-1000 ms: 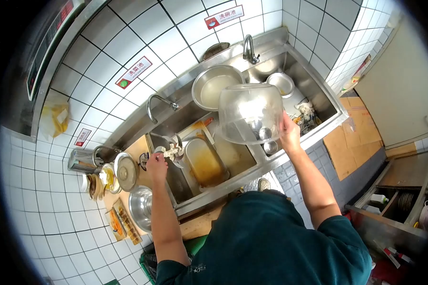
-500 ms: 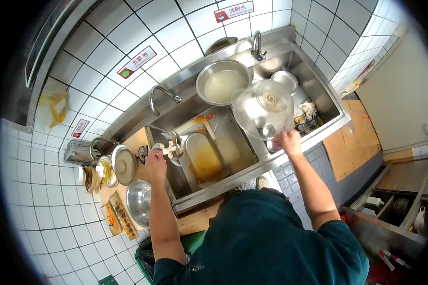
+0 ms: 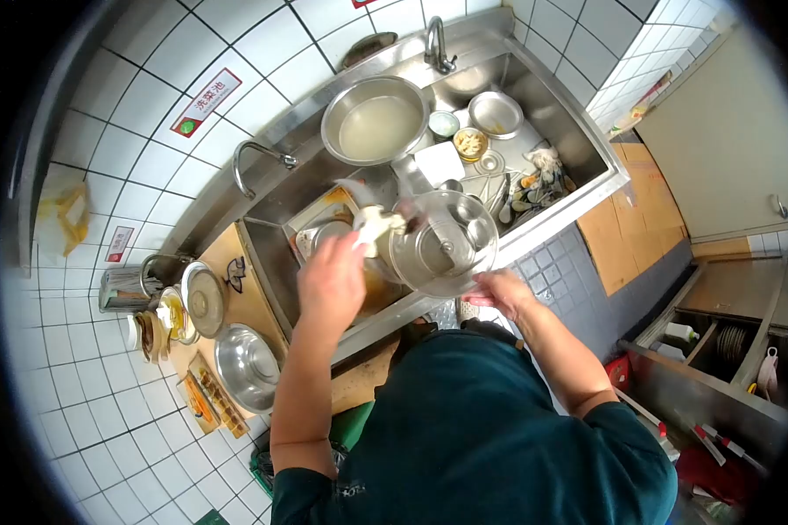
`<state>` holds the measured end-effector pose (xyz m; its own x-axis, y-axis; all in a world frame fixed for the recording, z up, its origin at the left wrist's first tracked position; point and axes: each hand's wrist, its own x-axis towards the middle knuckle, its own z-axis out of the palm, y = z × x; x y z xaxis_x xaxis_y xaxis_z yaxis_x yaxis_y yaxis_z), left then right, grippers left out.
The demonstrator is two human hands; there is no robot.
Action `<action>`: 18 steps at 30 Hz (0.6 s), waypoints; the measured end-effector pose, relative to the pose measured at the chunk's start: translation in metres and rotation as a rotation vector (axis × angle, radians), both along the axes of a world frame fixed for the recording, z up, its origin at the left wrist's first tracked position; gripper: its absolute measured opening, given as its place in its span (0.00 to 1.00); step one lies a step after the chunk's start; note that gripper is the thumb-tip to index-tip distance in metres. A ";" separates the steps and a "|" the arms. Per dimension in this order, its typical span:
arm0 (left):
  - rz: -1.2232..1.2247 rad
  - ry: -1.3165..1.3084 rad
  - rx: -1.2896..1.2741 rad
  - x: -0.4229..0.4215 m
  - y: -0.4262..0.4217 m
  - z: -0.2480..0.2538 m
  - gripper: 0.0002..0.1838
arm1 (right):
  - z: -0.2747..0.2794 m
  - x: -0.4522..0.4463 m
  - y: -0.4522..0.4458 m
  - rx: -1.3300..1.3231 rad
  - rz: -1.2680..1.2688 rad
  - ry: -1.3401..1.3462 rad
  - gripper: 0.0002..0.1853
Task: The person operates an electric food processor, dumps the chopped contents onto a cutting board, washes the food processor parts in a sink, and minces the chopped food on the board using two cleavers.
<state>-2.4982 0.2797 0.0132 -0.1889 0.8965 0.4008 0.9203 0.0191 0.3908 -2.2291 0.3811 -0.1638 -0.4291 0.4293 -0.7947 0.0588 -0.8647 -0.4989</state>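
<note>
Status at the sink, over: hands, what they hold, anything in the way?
Left hand: gripping pale cloth, blurred. Right hand: holding clear lid by its rim. Cloth-lid contact unclear; no obstruction seen.

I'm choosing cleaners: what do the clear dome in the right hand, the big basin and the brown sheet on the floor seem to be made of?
Dome: probably glossy plastic, since it is see-through with bright glints, though glass is possible.
Basin: metal, likely stainless steel, with a grey sheen along its rim.
Sheet: probably cardboard, matt brown with straight crease lines.
</note>
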 end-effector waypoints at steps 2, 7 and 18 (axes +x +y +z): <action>-0.093 0.014 -0.122 0.022 0.019 -0.009 0.07 | -0.003 0.001 0.001 -0.004 0.001 0.005 0.21; -0.317 0.086 -0.254 0.047 0.055 -0.060 0.07 | 0.002 0.011 -0.003 0.008 -0.037 0.078 0.21; -0.404 0.195 -0.452 0.088 0.116 -0.063 0.06 | 0.004 0.023 0.000 -0.006 -0.040 0.139 0.19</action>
<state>-2.4102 0.3954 -0.0496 0.2374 0.9705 -0.0410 0.9429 -0.2201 0.2502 -2.2064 0.3812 -0.1595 -0.5173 0.4437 -0.7318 -0.0452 -0.8681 -0.4944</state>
